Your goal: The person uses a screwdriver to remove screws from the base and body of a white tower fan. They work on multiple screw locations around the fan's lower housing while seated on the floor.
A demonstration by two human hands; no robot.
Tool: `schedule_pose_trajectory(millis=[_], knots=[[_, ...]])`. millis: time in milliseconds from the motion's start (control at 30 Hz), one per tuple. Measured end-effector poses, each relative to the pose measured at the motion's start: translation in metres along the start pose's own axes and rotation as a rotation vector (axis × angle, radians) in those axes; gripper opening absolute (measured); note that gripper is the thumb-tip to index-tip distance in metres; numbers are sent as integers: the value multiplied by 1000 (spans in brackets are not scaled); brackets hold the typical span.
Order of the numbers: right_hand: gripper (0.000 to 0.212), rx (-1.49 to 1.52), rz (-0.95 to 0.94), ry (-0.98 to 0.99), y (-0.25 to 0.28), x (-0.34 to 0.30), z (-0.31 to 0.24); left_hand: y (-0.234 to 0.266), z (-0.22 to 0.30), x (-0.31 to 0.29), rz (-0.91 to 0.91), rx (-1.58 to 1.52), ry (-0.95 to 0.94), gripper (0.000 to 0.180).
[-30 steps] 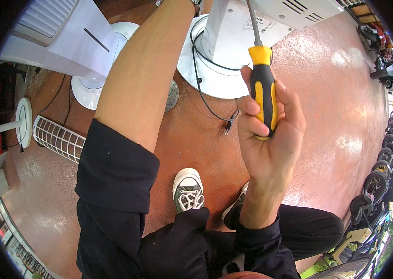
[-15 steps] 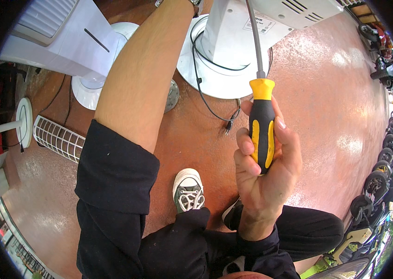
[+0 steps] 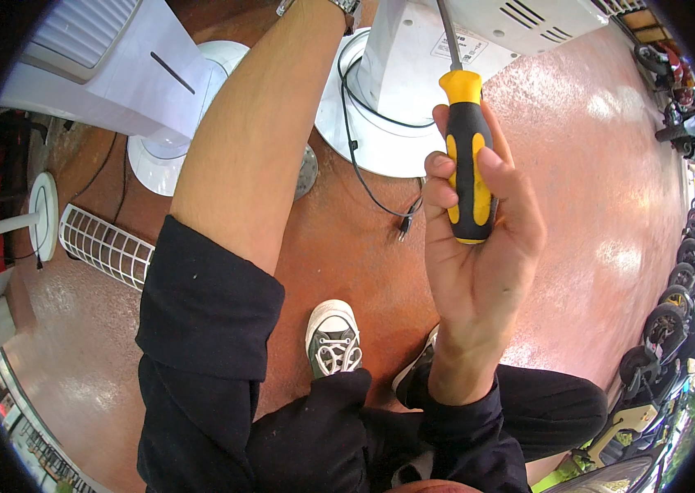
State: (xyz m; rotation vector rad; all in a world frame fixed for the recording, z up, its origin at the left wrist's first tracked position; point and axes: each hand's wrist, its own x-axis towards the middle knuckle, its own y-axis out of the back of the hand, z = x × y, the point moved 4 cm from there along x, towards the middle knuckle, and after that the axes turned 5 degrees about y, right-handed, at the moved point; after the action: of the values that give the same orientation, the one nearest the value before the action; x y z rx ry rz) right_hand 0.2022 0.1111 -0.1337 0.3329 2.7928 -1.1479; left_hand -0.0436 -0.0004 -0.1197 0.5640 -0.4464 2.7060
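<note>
My right hand [image 3: 491,246] is closed round the black and yellow handle of a screwdriver [image 3: 469,177]. The long metal shaft points away from me, and its tip lies beyond the top edge. It reaches up in front of a white appliance [image 3: 405,62] with slots, a label and a round white base [image 3: 380,148]. My left forearm [image 3: 253,140] stretches to the top edge beside that appliance. Only the wrist, with a metal-banded watch [image 3: 347,6], shows there; the left hand itself is out of the picture.
A black cord with a plug [image 3: 405,223] hangs off the base onto the reddish floor [image 3: 347,255]. To the left stand another white appliance [image 3: 134,90], a white grille [image 3: 105,246] and a white round-based stand [image 3: 42,218]. Several parked motorbikes [image 3: 666,324] line the right side.
My right hand has moved up and away from me with the screwdriver, so less of its shaft shows. The left forearm has hardly moved; more of its watch is visible.
</note>
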Motion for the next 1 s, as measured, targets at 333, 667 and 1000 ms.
schedule_pose_trajectory(millis=[333, 667, 1000], knots=[[46, -260, 19, 112, -9, 0, 8, 6, -6, 5, -56, -29, -38, 73], [47, 432, -38, -380, 6, 12, 8, 1, 0, -3, 29, 25, 7, 76], [41, 690, -192, -551, 14, 25, 1, -16, 7, -16, 17, -83, 81, 77]])
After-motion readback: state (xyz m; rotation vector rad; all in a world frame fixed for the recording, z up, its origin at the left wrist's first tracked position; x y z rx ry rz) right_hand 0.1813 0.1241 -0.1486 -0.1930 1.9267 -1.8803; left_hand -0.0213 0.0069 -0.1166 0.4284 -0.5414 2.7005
